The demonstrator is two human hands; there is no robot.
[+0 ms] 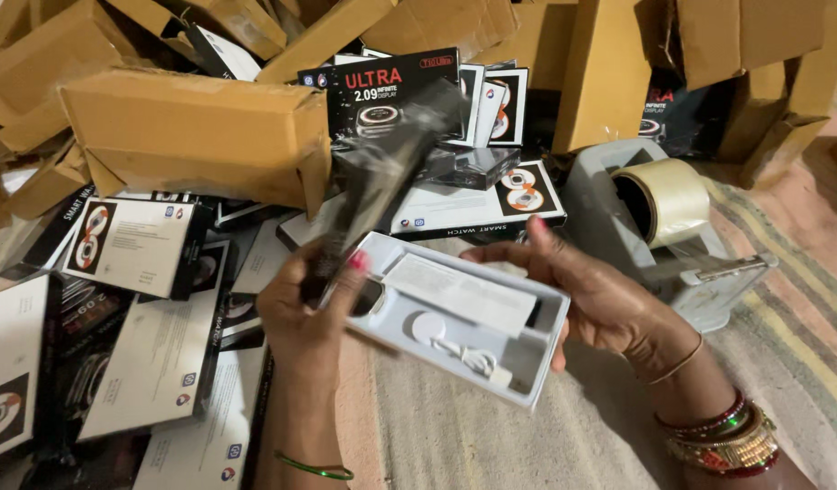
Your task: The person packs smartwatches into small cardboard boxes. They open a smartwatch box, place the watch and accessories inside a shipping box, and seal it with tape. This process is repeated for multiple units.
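A striped woven floor mat [782,299] is strewn with black-and-white smartwatch boxes [132,245] at nine o'clock and brown cardboard cartons [192,136] at eleven; at centre, the right hand [600,299] grips the far edge of an open white tray [527,354], fingers clenched on its rim; inside lie a white charging cable [459,349] and a paper leaflet [459,290]; the left hand [314,308] pinches a dark wrapped watch strap [382,172] rising towards twelve; a tape dispenser [664,218] sits at two o'clock.
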